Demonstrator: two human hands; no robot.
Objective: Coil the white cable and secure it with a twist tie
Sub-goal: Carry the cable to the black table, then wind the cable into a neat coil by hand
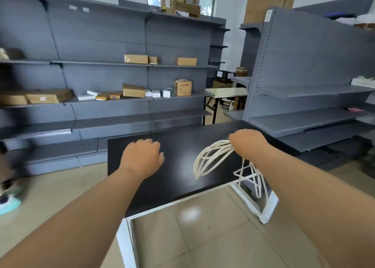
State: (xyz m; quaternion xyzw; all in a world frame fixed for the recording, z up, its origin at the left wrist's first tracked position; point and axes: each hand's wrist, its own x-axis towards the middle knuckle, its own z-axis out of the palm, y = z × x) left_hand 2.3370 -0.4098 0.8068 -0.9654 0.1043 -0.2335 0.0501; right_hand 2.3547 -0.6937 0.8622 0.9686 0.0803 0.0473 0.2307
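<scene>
Far left: a blurred shoe (9, 203) with a teal sole stood on the tiled floor (203, 237).
Left shelving: the grey pegboard shelves (101, 44) ran along the back wall. Cardboard boxes (134, 90) and small white packets sat on the middle boards.
Your left hand: your left hand (142, 158) hung over the left part of the worktop with its back to the camera. Its fingers (150, 144) curled downward out of sight, so I cannot tell whether they pinched anything or touched the surface.
Worktop: the black worktop (178, 186) stood on a white frame, with both your forearms reaching over its near edge.
White cable: the white cable (207, 160) was gathered into several loose loops. One fan of loops spread leftward from your right hand above the worktop. Other loops hung below your wrist, past the worktop's near right edge.
Your right hand: your right hand (249, 143) was above the right part of the worktop. Its fingers (235, 137) were closed around the bunched top of the loops.
Behind: a white table (227, 92) stood between the shelving units.
Right shelving: more grey shelves (304, 89) stood there, with cardboard boxes on top.
</scene>
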